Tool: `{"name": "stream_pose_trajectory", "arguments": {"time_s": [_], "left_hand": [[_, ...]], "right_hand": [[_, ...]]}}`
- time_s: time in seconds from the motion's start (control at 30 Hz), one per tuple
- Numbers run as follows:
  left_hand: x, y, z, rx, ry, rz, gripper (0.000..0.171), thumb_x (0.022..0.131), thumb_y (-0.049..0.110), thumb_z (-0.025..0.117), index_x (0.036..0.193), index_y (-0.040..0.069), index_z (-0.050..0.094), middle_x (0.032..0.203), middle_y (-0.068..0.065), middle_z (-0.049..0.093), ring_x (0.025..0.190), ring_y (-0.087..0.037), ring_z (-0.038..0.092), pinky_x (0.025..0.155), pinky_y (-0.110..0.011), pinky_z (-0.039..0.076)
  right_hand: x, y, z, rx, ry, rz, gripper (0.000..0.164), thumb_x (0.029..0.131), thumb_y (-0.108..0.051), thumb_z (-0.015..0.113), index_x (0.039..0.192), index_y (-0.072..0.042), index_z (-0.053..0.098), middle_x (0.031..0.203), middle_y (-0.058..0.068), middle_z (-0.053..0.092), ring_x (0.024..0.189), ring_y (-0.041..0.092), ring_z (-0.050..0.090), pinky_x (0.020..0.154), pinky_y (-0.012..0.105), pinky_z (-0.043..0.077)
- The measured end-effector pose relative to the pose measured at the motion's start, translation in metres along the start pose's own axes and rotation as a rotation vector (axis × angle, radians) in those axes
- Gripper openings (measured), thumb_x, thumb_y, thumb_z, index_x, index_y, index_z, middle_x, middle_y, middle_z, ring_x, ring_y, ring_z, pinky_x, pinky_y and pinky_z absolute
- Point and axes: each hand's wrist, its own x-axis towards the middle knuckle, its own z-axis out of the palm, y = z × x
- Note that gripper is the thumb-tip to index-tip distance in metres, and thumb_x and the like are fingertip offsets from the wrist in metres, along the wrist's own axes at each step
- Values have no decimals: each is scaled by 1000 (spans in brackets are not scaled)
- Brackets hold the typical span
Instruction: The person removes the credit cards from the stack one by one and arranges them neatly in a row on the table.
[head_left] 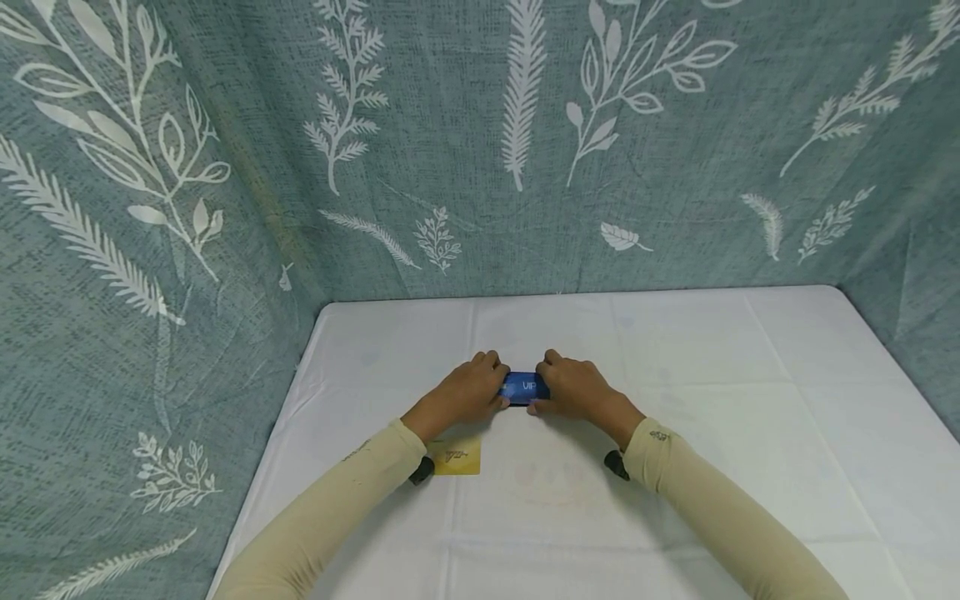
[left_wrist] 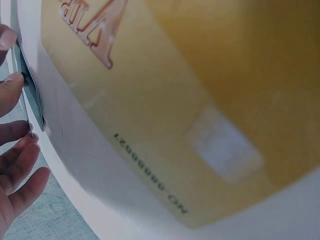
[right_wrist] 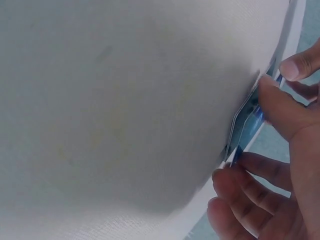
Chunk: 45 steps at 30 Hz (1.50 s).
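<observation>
Both hands meet over the back half of the white table at a blue card (head_left: 525,387) lettered "VIP". My left hand (head_left: 470,392) grips its left end, and my right hand (head_left: 573,390) pinches the right end, thumb on the near side and fingers on the far side. From the right wrist, the blue card (right_wrist: 245,120) appears nearly edge-on, with thin layered edges slightly bowed between the fingers. A gold-yellow card (head_left: 459,457) lies flat on the table below my left wrist, partly covered by the sleeve; in the left wrist view that yellow card (left_wrist: 150,100) shows raised "Vip" lettering and a printed number.
A white cloth covers the table (head_left: 712,467). Behind it and along both sides hangs a blue-green curtain (head_left: 465,150) with white leaf prints. Small dark devices (head_left: 617,465) sit at both wrists.
</observation>
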Motion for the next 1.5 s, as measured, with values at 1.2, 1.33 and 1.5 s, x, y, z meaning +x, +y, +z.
{"name": "stream_pose_trajectory", "arguments": {"time_s": [1.2, 1.33, 1.5], "left_hand": [[-6, -1, -4, -40, -79, -26, 53, 100, 39, 62, 136, 1, 54, 126, -15, 54, 106, -23, 51, 92, -38, 49], [-7, -1, -3, -36, -86, -21, 55, 98, 41, 64, 136, 1, 55, 125, -14, 54, 106, -22, 51, 92, -37, 49], [-8, -1, -3, -14, -61, -11, 53, 97, 39, 66, 134, 2, 56, 125, -14, 55, 105, -22, 52, 91, -36, 50]], "right_hand": [[-2, -3, 2, -9, 37, 6, 59, 83, -50, 79, 118, -3, 66, 107, 9, 61, 82, 17, 64, 65, 36, 55], [-3, -3, 2, -10, 31, 9, 59, 83, -50, 79, 118, -4, 67, 107, 9, 61, 82, 17, 64, 65, 36, 54], [-3, -3, 2, -10, 43, -1, 60, 82, -50, 80, 117, -4, 67, 108, 9, 62, 82, 18, 64, 65, 36, 55]]}}
